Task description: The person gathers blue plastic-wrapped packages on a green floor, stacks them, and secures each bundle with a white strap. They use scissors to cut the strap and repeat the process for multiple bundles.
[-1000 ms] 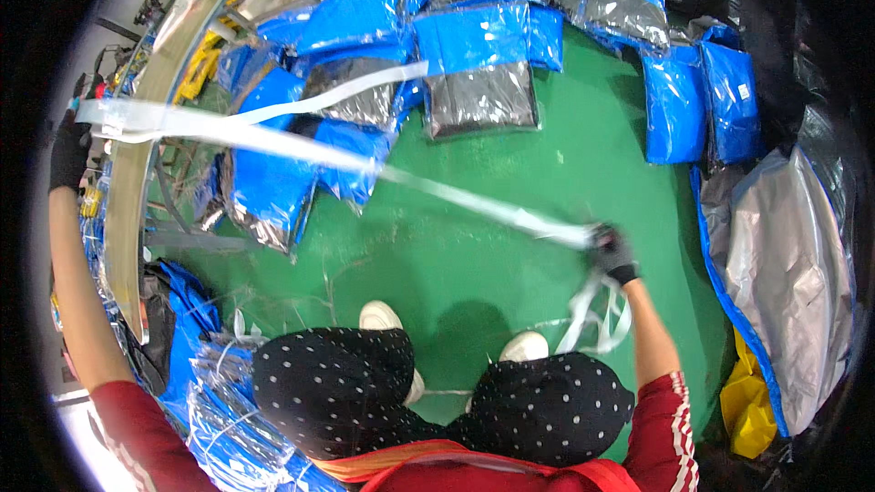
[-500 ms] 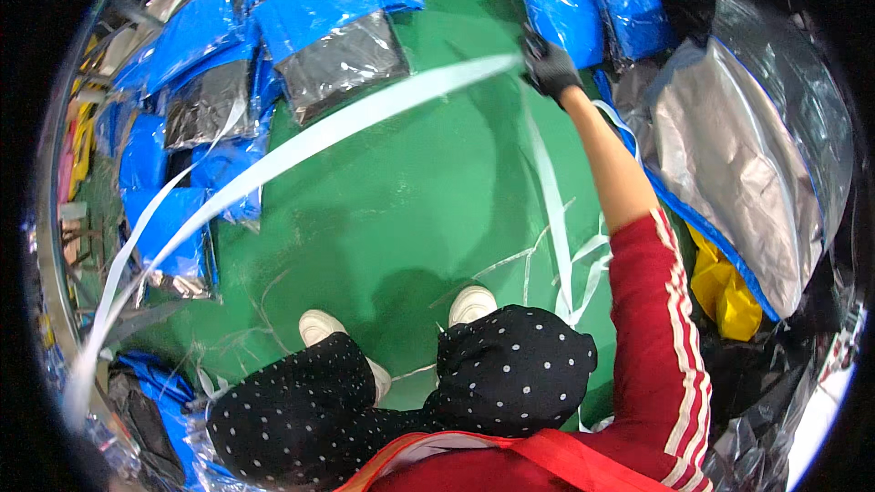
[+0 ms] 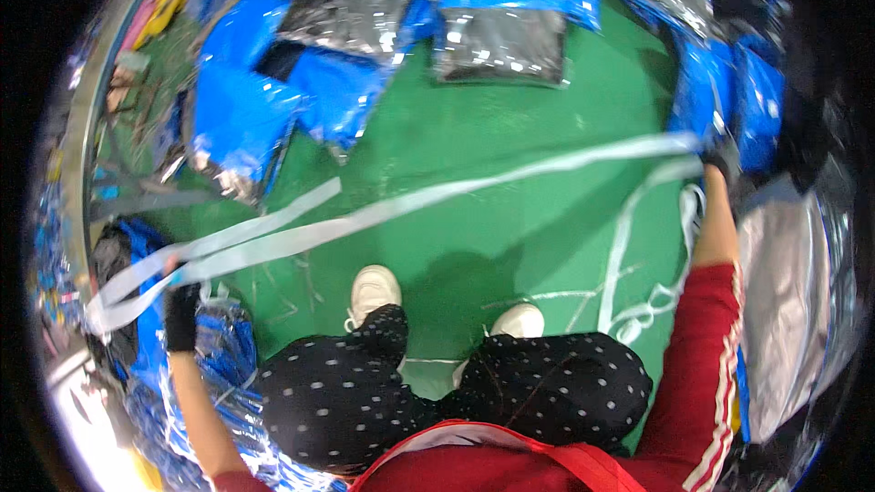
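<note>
A long flat white strap stretches across in front of me from right to left. My right hand, in a dark glove, is closed on it at the right, and a slack length hangs from there to the floor. My left hand, in a black glove with bare fingertips, is at the strap's left part, its fingers closed around it, though blurred. Beyond that hand the strap folds back in a loop, and its loose end points toward the middle.
Blue-and-grey packages in clear plastic lie on the green floor ahead and at left. A large silver sheet stands at right. More plastic-wrapped blue bundles lie near my left arm. White strap curls lie near my right shoe.
My left hand has come into view at the strap. My right hand has moved right and lower in view, still holding it. The view has shifted, and the strap's loose end has swung toward the middle.
</note>
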The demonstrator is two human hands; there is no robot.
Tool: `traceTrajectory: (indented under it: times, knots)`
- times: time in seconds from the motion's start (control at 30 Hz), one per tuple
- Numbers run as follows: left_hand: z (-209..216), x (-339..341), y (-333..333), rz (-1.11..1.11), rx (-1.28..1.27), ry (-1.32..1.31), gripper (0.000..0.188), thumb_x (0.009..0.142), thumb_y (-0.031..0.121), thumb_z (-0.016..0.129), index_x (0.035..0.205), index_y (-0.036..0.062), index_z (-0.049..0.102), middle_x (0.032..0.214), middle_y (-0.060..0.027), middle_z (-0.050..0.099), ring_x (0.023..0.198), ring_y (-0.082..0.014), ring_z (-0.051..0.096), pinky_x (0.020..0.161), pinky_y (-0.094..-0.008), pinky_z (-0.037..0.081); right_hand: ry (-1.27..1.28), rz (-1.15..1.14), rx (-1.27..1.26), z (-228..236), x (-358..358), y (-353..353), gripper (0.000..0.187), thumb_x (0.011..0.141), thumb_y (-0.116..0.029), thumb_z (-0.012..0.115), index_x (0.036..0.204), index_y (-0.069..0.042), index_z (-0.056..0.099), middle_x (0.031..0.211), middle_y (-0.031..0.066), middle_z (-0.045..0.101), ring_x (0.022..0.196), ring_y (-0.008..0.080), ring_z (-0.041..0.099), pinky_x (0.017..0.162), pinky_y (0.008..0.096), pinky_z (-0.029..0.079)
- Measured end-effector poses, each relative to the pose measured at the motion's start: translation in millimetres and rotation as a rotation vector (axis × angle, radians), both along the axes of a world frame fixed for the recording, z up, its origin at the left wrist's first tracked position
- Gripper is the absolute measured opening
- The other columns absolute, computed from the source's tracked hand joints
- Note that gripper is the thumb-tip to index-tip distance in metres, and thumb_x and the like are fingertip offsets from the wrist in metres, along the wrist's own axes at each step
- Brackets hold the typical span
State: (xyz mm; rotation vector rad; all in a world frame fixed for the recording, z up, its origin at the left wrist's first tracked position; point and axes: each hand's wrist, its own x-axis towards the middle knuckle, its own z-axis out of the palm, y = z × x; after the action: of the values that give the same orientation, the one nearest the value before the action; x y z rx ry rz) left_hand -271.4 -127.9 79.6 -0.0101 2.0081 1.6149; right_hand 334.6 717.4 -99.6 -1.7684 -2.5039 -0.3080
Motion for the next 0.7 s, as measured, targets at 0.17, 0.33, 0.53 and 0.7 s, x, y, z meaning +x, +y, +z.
traceTrajectory:
  times: [0.17, 0.33, 0.53, 0.7]
  knots:
    - [-47.6, 24.1, 70.7, -0.818, -0.735, -0.691, 0.036, 0.083, 0.03, 0.06, 0.105, 0.0019, 0.058, 0.09, -0.0126, 0.062, 0.072, -0.017, 0.062, 0.059, -0.03, 0.052, 0.007, -0.238, -0.304, 24.1, 49.9, -47.5, 0.041, 0.083, -0.041, 0.047, 0.113, -0.013, 0.056, 0.105, 0.0245, 0.056, 0.099, 0.041, 0.053, 0.082, 0.0464, 0.043]
    - [-90.2, -2.2, 122.7, -0.747, -0.425, -0.234, 0.034, 0.083, 0.031, 0.058, 0.096, 0.0002, 0.06, 0.068, -0.009, 0.064, 0.06, -0.0162, 0.063, 0.056, -0.0287, 0.05, 0.38, -0.049, 0.115, -4.8, -2.2, -124.4, 0.041, 0.077, -0.03, 0.061, 0.107, -0.003, 0.052, 0.102, 0.0185, 0.058, 0.092, 0.0327, 0.056, 0.076, 0.0393, 0.044]
    - [-221.3, -2.0, 162.6, -0.882, -0.862, 0.661, 0.04, 0.077, 0.036, 0.058, 0.11, 0.0139, 0.054, 0.104, -0.0142, 0.057, 0.092, -0.0329, 0.056, 0.079, -0.0437, 0.045, 1.384, -0.007, -0.726, -28.7, -185.5, -333.8, 0.03, 0.084, -0.002, 0.051, 0.114, -0.004, 0.045, 0.091, 0.005, 0.054, 0.078, 0.0119, 0.053, 0.067, 0.0231, 0.046]
    - [-300.3, -27.4, 77.2, -0.515, -0.341, 0.421, 0.021, 0.076, 0.017, 0.054, 0.092, 0.0087, 0.062, 0.099, -0.0141, 0.061, 0.092, -0.0318, 0.058, 0.078, -0.0406, 0.044, 1.116, -0.412, -1.206, 47.1, -222.3, -394.8, 0.025, 0.083, -0.016, 0.06, 0.104, -0.003, 0.055, 0.069, 0.0026, 0.058, 0.058, 0.0111, 0.054, 0.052, 0.0248, 0.045]
